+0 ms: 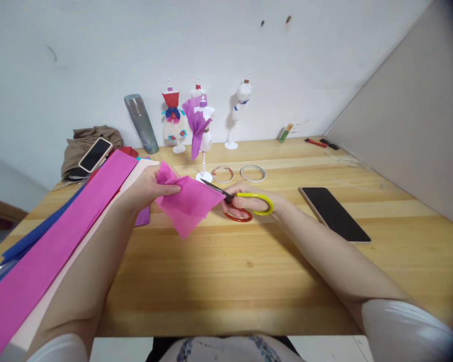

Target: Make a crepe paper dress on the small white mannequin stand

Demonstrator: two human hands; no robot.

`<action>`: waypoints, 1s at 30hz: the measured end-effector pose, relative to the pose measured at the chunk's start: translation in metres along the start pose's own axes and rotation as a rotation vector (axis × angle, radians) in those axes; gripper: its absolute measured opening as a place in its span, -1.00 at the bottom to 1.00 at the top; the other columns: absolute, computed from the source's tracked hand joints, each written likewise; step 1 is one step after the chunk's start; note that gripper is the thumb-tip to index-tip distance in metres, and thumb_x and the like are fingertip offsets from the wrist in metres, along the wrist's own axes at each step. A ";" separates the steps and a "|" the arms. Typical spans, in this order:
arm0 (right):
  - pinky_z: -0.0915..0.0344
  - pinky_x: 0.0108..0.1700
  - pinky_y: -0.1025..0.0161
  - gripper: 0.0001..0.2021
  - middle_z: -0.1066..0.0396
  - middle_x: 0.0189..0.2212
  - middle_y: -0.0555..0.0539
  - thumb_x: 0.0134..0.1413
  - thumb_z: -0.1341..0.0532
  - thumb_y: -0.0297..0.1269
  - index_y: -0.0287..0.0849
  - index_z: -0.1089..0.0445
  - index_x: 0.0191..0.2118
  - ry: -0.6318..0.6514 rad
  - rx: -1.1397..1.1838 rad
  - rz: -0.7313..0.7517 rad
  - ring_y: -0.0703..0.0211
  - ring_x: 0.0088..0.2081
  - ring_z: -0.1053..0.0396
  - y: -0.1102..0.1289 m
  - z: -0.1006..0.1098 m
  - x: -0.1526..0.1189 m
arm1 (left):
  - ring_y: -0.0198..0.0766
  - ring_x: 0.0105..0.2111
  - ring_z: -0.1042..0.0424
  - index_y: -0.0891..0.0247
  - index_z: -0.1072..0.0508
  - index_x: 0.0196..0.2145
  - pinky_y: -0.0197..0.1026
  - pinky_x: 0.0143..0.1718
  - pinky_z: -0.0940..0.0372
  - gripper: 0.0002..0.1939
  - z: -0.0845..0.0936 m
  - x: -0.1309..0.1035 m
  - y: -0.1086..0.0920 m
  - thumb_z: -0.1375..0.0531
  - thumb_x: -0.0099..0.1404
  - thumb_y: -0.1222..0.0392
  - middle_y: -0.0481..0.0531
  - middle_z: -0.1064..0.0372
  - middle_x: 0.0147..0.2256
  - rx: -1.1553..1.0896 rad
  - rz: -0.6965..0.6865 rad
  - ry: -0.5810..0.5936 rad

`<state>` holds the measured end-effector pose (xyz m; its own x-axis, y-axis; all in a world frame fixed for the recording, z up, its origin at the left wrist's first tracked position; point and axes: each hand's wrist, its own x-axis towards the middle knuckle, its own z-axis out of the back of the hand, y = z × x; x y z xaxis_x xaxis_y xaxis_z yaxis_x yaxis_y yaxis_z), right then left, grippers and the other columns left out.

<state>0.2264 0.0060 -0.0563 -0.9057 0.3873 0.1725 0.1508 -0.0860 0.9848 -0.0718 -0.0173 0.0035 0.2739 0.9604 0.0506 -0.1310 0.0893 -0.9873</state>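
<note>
My left hand (147,187) pinches a piece of thin pink crepe paper (189,201) between thumb and fingers, above the wooden table. Its loose part fans out to the right, with one corner pointing down. My right hand (245,200) grips scissors (262,202) with one yellow and one red handle loop. The dark blades point left along the paper's upper right edge; whether they touch it I cannot tell. Just behind stands a small white mannequin (207,138) draped with purple paper (198,130).
Long paper strips, magenta (68,236) on top, lie under my left forearm. Behind are a dressed mannequin (171,113), another mannequin (232,118), a grey flask (141,123), a phone (95,155) and tape rolls (253,173). A black tablet (334,213) lies right.
</note>
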 end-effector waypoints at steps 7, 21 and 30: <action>-0.03 -0.63 0.39 -0.59 -0.19 -0.70 0.16 0.25 -0.25 0.08 -0.25 -0.38 -0.31 -0.051 -0.004 -0.046 0.41 -0.70 -0.05 0.004 -0.003 0.000 | -0.33 -0.53 -0.38 0.28 -0.52 -0.50 -0.30 -0.51 -0.29 -0.66 0.000 0.001 -0.002 -0.56 -0.15 0.13 -0.04 -0.44 -0.52 -0.021 -0.009 -0.009; -0.03 -0.66 0.39 -0.60 -0.20 -0.72 0.16 0.20 -0.26 0.09 -0.23 -0.38 -0.30 -0.075 -0.024 -0.105 0.38 -0.71 -0.06 0.002 0.000 -0.001 | -0.22 -0.44 -0.48 0.30 -0.54 -0.39 -0.19 -0.39 -0.41 -0.65 0.006 0.007 0.014 -0.46 -0.01 0.00 0.01 -0.48 -0.47 -0.047 -0.094 -0.150; -0.25 -0.45 0.30 -0.53 -0.39 -0.46 0.01 0.29 -0.16 0.16 -0.26 -0.37 -0.16 0.068 -0.101 0.025 0.33 -0.56 -0.25 0.005 0.005 0.001 | -0.16 -0.39 -0.53 0.31 -0.57 -0.38 -0.16 -0.35 -0.46 -0.64 0.001 0.004 0.005 -0.48 -0.05 0.01 0.06 -0.54 -0.42 -0.020 -0.077 -0.190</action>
<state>0.2283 0.0101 -0.0510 -0.9274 0.3211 0.1920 0.1362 -0.1883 0.9726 -0.0722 -0.0128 -0.0013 0.0975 0.9836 0.1515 -0.0968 0.1609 -0.9822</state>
